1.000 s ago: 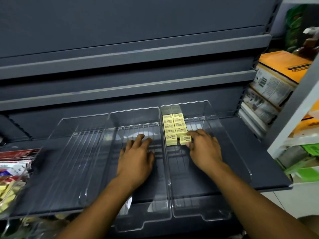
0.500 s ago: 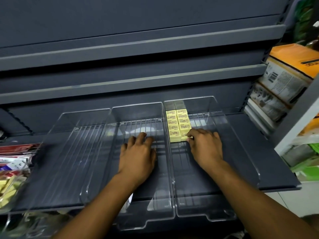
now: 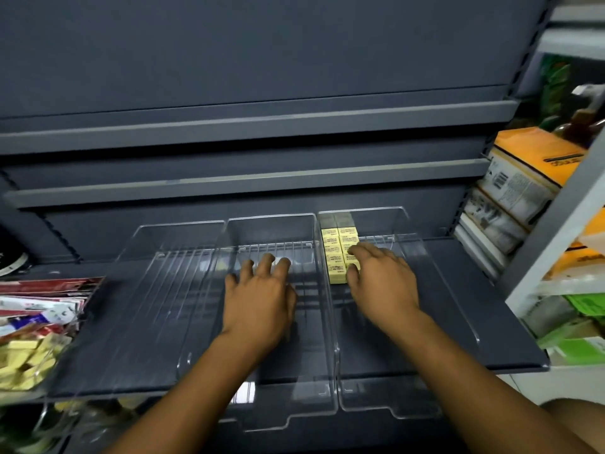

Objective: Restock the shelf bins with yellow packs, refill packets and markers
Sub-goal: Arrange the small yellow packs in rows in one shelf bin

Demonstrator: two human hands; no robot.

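The right hand [image 3: 381, 283] lays straight fingers [image 3: 363, 250] on the yellow packs [image 3: 334, 253] in the bin [image 3: 451, 299], back-left corner; left hand [image 3: 260, 298] flat, empty. Light, stiff-looking: pinch their sides

three clear bins [image 3: 271, 231], two hands [image 3: 262, 299], two columns of yellow packs [image 3: 330, 249], one partly hidden.
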